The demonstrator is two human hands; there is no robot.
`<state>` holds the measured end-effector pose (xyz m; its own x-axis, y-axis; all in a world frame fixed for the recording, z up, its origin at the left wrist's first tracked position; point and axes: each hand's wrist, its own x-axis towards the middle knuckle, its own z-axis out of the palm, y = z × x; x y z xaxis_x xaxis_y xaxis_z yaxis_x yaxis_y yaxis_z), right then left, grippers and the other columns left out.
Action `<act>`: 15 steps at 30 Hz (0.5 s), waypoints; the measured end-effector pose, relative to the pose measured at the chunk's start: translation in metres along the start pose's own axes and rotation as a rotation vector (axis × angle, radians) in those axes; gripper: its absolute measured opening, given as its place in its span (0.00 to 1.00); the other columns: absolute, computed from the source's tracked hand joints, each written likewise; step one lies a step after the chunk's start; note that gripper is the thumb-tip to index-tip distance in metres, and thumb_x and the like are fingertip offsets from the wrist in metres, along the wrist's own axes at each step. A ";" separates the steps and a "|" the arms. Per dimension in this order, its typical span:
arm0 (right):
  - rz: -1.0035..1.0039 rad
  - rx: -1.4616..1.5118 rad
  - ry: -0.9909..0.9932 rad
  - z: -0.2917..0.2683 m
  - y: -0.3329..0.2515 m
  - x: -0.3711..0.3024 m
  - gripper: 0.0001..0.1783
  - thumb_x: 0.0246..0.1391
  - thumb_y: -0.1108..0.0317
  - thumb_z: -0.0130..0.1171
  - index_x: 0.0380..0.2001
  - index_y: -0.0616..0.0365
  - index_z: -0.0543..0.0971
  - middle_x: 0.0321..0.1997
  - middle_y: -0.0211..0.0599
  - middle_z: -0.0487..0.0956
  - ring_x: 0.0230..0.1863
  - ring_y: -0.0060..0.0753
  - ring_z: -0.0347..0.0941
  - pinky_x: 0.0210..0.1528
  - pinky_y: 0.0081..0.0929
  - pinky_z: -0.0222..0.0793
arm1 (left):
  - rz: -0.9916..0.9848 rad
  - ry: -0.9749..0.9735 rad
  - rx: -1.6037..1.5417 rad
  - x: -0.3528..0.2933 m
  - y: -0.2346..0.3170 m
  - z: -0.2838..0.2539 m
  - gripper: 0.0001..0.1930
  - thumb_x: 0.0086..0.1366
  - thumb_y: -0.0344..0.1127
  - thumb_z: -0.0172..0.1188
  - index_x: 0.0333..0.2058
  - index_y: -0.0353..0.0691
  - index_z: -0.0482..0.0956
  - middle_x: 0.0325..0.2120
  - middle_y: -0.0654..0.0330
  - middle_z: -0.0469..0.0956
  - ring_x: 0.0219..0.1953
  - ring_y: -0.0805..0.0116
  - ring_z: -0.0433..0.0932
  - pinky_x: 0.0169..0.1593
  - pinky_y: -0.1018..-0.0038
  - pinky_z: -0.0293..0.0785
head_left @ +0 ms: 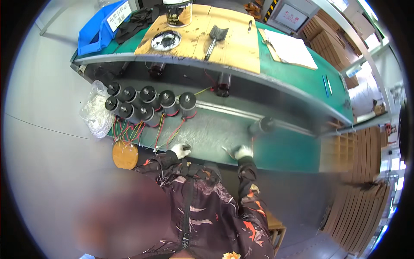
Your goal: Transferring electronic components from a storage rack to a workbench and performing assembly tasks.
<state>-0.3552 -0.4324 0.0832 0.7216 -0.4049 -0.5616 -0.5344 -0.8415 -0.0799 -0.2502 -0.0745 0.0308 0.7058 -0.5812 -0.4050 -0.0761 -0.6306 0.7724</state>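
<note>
My left hand (180, 150), in a white glove with dark fingertips, rests at the near edge of the green bench mat (211, 134). Its fingers are loosely bent and apart, and nothing shows in them. Farther right at the same edge, my right hand (243, 152), also gloved, has its fingers closed. A thin pale strand (227, 151) sticks out to its left; what the fingers hold is too blurred to name. Beyond that hand sits a single grey motor (261, 125) with a black end, smeared, its reddish wire hanging toward the glove.
Several black-topped motors (147, 93) stand grouped at the left, red and yellow wires (129, 129) trailing nearer. Left of them lies a clear bag (97, 110) of white pieces. The raised shelf (302, 84) carries a blue bin (92, 36), tub (179, 15), stained cardboard (194, 39) and brush (215, 39).
</note>
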 end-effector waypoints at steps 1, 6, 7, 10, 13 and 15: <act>0.026 -0.087 -0.068 0.006 0.028 0.010 0.22 0.47 0.59 0.56 0.47 0.50 0.83 0.51 0.45 0.80 0.57 0.47 0.74 0.58 0.41 0.68 | -0.039 0.025 -0.032 0.006 0.013 0.002 0.21 0.57 0.44 0.63 0.47 0.39 0.80 0.37 0.52 0.84 0.41 0.60 0.83 0.47 0.68 0.76; -0.227 -0.189 -0.243 -0.041 0.021 0.079 0.26 0.48 0.52 0.54 0.47 0.53 0.81 0.54 0.48 0.78 0.55 0.50 0.75 0.58 0.44 0.69 | -0.180 0.107 -0.123 0.046 0.055 0.015 0.22 0.57 0.44 0.64 0.48 0.40 0.80 0.37 0.53 0.84 0.41 0.60 0.83 0.48 0.68 0.75; -0.257 0.035 -0.052 -0.050 0.013 0.097 0.30 0.48 0.50 0.56 0.53 0.54 0.77 0.50 0.51 0.79 0.51 0.52 0.76 0.55 0.47 0.70 | -0.153 0.078 -0.124 0.062 0.063 0.020 0.21 0.57 0.44 0.64 0.47 0.40 0.80 0.38 0.53 0.83 0.41 0.60 0.82 0.48 0.68 0.75; -0.356 0.158 0.334 -0.106 -0.072 0.163 0.36 0.51 0.52 0.56 0.61 0.55 0.66 0.44 0.54 0.79 0.48 0.51 0.77 0.51 0.49 0.71 | -0.210 0.104 -0.154 0.088 0.062 0.032 0.22 0.57 0.43 0.65 0.47 0.38 0.79 0.40 0.51 0.83 0.43 0.61 0.82 0.48 0.69 0.75; -0.196 0.189 0.256 -0.134 -0.093 0.230 0.33 0.49 0.57 0.56 0.60 0.55 0.66 0.47 0.54 0.79 0.50 0.51 0.76 0.53 0.44 0.71 | -0.145 0.123 -0.359 0.136 0.072 0.035 0.25 0.58 0.45 0.66 0.49 0.34 0.77 0.43 0.51 0.82 0.45 0.62 0.81 0.50 0.69 0.74; -0.128 0.187 0.216 -0.142 -0.102 0.249 0.28 0.47 0.60 0.56 0.53 0.58 0.71 0.47 0.55 0.79 0.51 0.53 0.76 0.54 0.42 0.71 | -0.148 0.116 -0.358 0.163 0.092 0.023 0.25 0.59 0.45 0.66 0.50 0.34 0.77 0.43 0.51 0.82 0.46 0.63 0.81 0.51 0.70 0.74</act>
<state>-0.0586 -0.4982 0.0685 0.8543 -0.3833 -0.3511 -0.4904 -0.8181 -0.3002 -0.1585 -0.2391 0.0248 0.7670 -0.4228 -0.4827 0.2679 -0.4724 0.8397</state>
